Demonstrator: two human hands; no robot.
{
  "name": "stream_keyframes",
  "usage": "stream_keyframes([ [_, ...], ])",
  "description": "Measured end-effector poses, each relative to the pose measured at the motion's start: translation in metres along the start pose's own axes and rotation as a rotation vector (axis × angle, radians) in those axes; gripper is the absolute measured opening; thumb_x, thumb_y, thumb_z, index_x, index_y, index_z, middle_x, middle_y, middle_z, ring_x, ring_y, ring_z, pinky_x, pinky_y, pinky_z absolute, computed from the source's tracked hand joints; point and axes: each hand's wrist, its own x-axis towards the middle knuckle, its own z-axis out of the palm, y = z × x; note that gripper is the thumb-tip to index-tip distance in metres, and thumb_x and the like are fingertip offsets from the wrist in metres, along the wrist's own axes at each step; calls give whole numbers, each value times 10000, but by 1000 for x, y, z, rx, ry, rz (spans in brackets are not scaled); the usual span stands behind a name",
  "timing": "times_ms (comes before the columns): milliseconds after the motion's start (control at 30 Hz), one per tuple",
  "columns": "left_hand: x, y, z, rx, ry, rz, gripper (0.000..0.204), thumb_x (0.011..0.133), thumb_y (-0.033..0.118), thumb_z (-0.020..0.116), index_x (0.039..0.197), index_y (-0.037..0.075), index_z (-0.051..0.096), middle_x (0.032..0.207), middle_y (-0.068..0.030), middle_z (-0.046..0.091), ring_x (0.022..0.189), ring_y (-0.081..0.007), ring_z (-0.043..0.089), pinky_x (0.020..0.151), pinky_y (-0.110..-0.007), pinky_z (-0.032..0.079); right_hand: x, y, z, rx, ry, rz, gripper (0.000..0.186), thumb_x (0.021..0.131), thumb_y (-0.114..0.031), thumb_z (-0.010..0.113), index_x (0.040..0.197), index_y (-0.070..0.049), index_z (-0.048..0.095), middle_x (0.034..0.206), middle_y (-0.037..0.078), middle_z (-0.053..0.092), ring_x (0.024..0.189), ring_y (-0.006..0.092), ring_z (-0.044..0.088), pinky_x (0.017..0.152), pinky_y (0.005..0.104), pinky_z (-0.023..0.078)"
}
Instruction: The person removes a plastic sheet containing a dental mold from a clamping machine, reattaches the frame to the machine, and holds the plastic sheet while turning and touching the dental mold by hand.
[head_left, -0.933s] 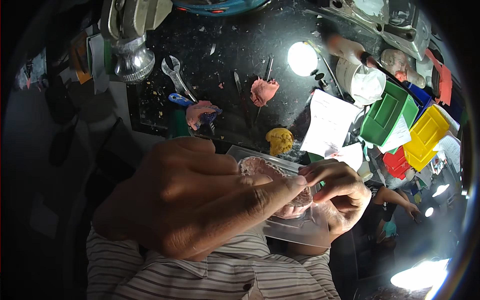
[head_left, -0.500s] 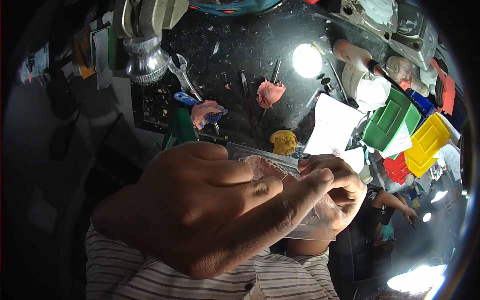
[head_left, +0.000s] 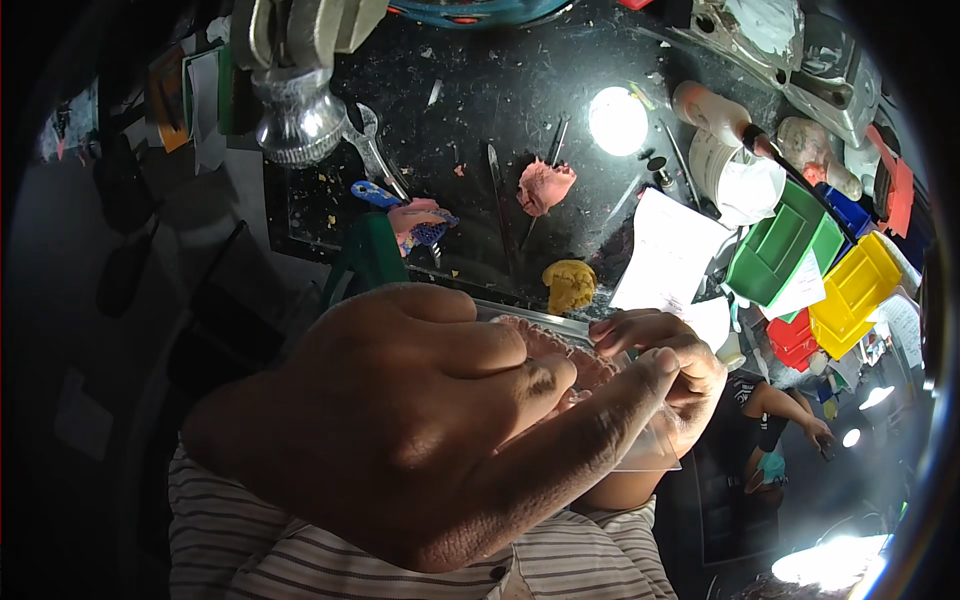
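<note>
Pinkish dental arch [head_left: 550, 343], partly hidden; clear plastic sheet [head_left: 652, 453] around it

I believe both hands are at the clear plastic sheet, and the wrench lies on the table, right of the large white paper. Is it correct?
No: in the head view, the wrench lies on the table, left, not right, of the large white paper. The left hand and right hand are at the clear plastic sheet.

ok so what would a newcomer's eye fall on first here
Probably the left hand, large across the lower middle, beside the right hand at a clear sheet with a pinkish molded piece. Next, perhaps, the glowing white disc against the dark bench at upper middle, then the yellow bin and green bin at the right.
</note>
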Motion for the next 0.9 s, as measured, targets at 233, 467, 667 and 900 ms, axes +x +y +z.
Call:
stream_keyframes([
  [233, 0, -1, -1, -15, -32, 15, 343, 781, 141, 783, 1068, -30, 706, 720, -91, 736, 484, 2, 574, 382, -189, 223, -1, 1, -6, -20, -55, -15, 93, 792, -8, 735, 823, 8, 648, 911, 204, 682, 901, 333, 676, 820, 448, 543],
  [467, 0, 2, -1, -102, -33, -79, 359, 751, 103, 782, 1075, -30, 704, 697, -104, 727, 494, -21, 603, 395, -209, 254, -4, 3, -8, -13, -64, -8, 81, 786, 27, 718, 825, 17, 648, 911, 212, 682, 901, 332, 678, 820, 442, 540],
  [667, -1, -3, -9, -172, -100, -86, 357, 777, 75, 742, 1106, -47, 680, 755, -124, 735, 509, -49, 612, 396, -235, 306, -8, 1, -9, 23, -91, 15, 101, 782, 40, 727, 841, 29, 645, 907, 222, 680, 885, 327, 684, 799, 415, 545],
  [900, -12, -19, -10, -687, -288, -601, 284, 842, 60, 620, 1089, -79, 640, 849, -212, 728, 757, -224, 736, 670, -256, 540, -20, -12, -7, 187, -41, 218, 187, 822, 117, 660, 979, 101, 559, 882, 227, 681, 798, 239, 697, 716, 344, 569],
])
